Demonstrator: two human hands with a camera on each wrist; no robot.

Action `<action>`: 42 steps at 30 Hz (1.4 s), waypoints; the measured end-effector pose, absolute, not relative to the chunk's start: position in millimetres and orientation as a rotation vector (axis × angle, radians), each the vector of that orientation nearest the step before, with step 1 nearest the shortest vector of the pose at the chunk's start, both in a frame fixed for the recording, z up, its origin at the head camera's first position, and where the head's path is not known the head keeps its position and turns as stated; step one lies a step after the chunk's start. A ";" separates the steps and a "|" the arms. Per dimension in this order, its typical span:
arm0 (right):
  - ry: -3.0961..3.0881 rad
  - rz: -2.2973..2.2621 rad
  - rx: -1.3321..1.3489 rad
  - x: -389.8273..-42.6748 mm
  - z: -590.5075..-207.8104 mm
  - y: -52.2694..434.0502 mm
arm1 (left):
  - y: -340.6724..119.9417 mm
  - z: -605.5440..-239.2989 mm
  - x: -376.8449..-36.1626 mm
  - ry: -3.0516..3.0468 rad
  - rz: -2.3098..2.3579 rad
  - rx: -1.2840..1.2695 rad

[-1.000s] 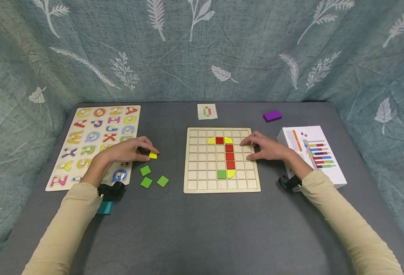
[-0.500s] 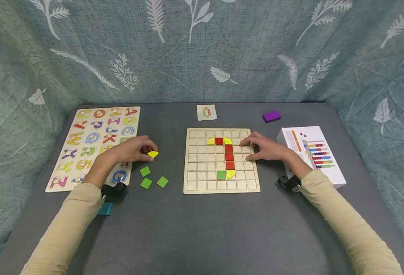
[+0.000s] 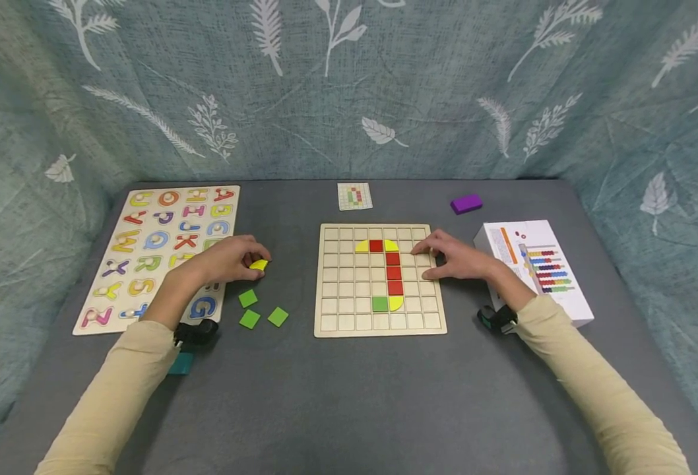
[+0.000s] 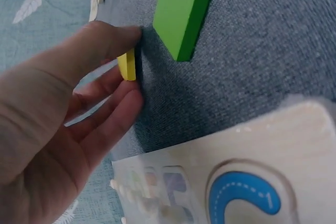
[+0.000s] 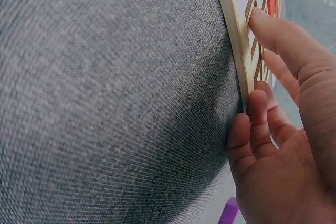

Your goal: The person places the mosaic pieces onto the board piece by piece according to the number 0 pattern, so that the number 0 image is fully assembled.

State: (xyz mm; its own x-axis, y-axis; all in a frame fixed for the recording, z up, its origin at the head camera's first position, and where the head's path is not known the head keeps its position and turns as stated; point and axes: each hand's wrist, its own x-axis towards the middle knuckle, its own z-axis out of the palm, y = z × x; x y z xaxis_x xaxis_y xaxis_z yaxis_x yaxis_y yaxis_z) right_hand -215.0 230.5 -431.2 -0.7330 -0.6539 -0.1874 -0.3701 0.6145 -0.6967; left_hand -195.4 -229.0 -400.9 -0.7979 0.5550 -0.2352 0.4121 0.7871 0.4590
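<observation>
While left hand (image 3: 230, 258) keeps pinching one yellow piece (image 3: 258, 264), barely shifted, right hand (image 3: 452, 256) rests flat on grid board (image 3: 379, 326); three green squares (image 3: 249, 318) loose.

Both arms reach forward, left hand (image 3: 230, 258) curled in a pinch (thumb against fingertips), right hand (image 3: 452, 256) lying flat.

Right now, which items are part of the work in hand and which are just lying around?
In use: left hand pinching yellow piece; right hand resting on grid board; green squares; pattern card.
Lying about: alphabet puzzle; purple block; white box.
</observation>
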 end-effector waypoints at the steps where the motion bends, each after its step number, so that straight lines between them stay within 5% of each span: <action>1: 2.414 -0.901 -0.815 -214.9 -431.8 230.0 | -228.9 -400.4 -195.3 2.628 0.552 0.720; 25: 2.402 -0.902 -0.818 -213.4 -432.9 232.6 | -155.1 -411.9 -170.8 2.455 1.172 0.715; 42: 2.426 -0.870 -0.827 -216.4 -427.9 231.1 | -134.1 -415.6 -163.0 2.320 1.180 0.729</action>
State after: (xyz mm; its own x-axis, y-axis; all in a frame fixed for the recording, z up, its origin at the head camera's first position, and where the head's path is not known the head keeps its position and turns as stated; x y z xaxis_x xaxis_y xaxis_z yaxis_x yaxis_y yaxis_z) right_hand -216.4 231.1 -427.9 -0.7288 -0.6577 -0.1906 -0.3867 0.6249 -0.6782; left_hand -163.0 -134.1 -415.6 -0.7670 0.6261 -0.1401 0.2554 0.4983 0.8285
